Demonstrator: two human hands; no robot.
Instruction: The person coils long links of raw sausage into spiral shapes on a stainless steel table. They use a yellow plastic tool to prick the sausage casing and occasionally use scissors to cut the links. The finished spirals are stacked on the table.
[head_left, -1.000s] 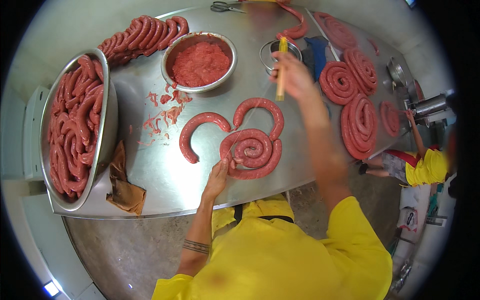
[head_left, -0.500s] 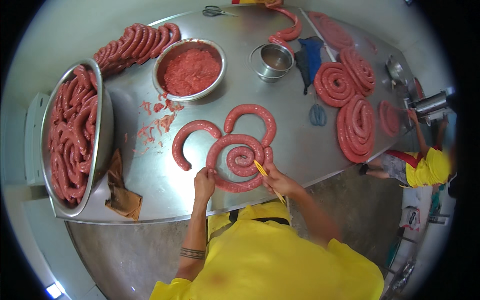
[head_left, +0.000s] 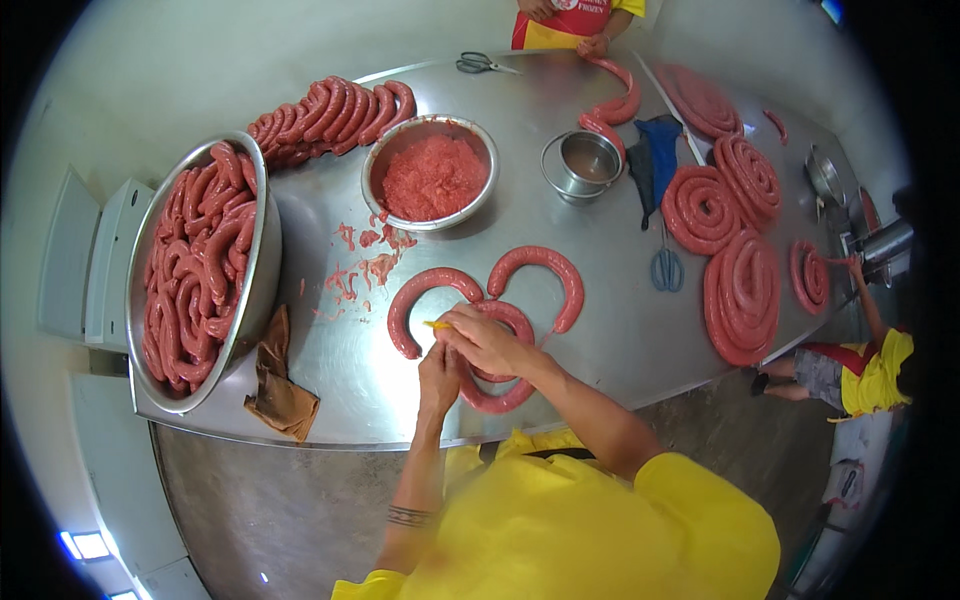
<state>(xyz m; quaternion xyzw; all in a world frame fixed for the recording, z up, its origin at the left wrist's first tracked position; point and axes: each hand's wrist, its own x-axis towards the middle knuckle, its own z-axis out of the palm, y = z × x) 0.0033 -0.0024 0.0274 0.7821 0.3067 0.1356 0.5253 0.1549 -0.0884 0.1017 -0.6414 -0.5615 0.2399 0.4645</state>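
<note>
A raw sausage coil (head_left: pixel 500 400) lies on the steel table in front of me, partly hidden under my hands. At its left side my left hand (head_left: pixel 438 382) is closed on the casing. My right hand (head_left: pixel 485 340) reaches across the coil and meets the left one, its fingers pinched on thin yellow strands (head_left: pixel 437 324) whose tip sticks out to the left. What the right fingertips touch beneath is hidden. Just beyond the hands lie two curved sausage lengths, one on the left (head_left: pixel 405 312) and one on the right (head_left: pixel 562 275).
A large basin of sausages (head_left: pixel 262 290) stands left, near a brown cloth (head_left: pixel 280 385). Behind are a bowl of ground meat (head_left: pixel 490 190), a metal pot (head_left: pixel 590 165) and scissors (head_left: pixel 480 63). Large coils (head_left: pixel 740 300) lie right. Co-workers stand at the far edge (head_left: pixel 570 25) and right (head_left: pixel 875 370).
My right hand has swung left from the coil's right side to my left hand, carrying the yellow strands. The view has shifted, so more of the far co-worker shows.
</note>
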